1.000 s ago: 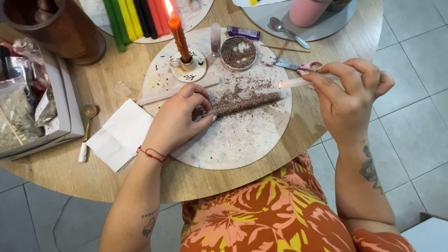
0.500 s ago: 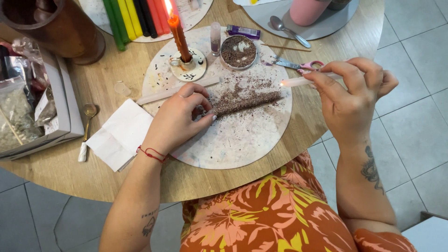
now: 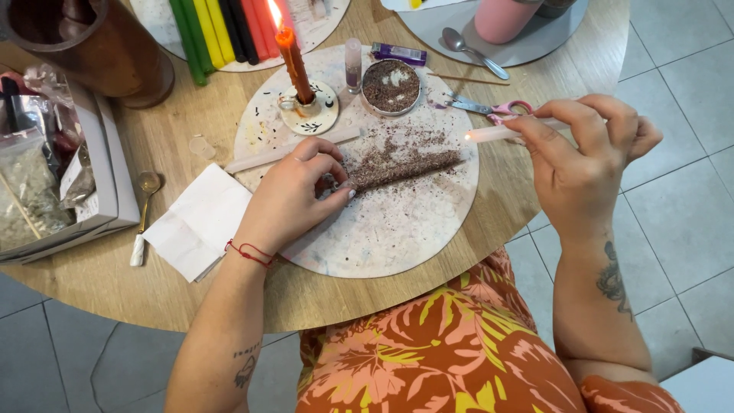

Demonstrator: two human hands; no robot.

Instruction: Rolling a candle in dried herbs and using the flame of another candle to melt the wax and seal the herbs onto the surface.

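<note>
Candle (image 3: 405, 170) crusted in brown flakes, lying flat, left hand (image 3: 294, 195) gripping

A round board (image 3: 397, 245) lies on the table (image 3: 99, 291). On it, the coated candle (image 3: 405, 170) rests centrally, a candleholder (image 3: 310, 107) and tin (image 3: 391, 86) behind it. A napkin (image 3: 199, 222) lies left of the board, scissors (image 3: 489, 109) behind right.

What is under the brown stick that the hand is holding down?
The left hand presses a crumb-coated candle onto a round speckled board strewn with brown crumbs. The hand hides the candle's near end.
</note>
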